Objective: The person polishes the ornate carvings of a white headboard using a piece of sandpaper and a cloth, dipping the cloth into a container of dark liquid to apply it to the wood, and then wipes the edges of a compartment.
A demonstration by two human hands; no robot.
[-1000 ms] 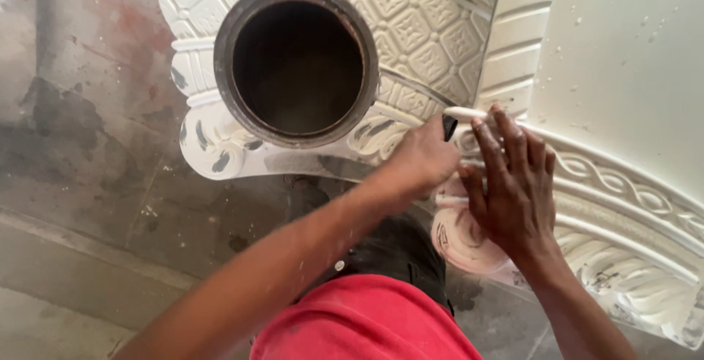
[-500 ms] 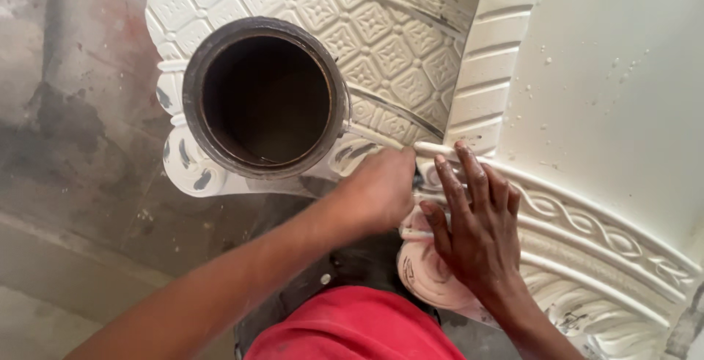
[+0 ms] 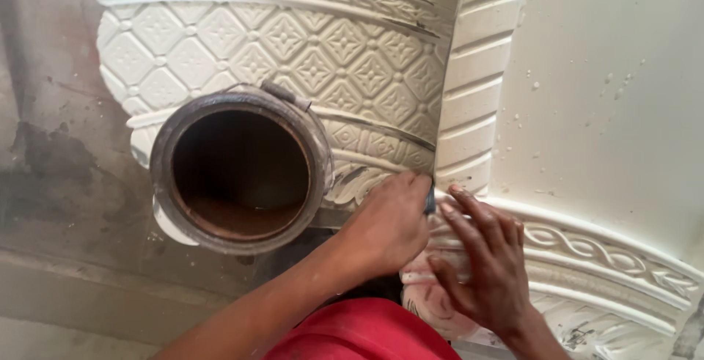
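Head view. Left hand point(image 3: 389, 221), lower centre of the frame: forearm rises from the lower left, wrist bent, fingers curled shut around a small dark tool point(image 3: 430, 200) whose tip shows just past the knuckles. The tool touches the white moulding point(image 3: 469, 111) where its ribbed band meets the braided border. Right hand point(image 3: 488, 265), just beside and right of the left: forearm enters from the bottom edge, palm down, fingers spread flat on the moulding, holding nothing. A dark round bucket point(image 3: 238, 169) stands left of centre, on the diamond-patterned part of the moulding, near the left hand. Grey floor point(image 3: 51, 184) fills the left side.
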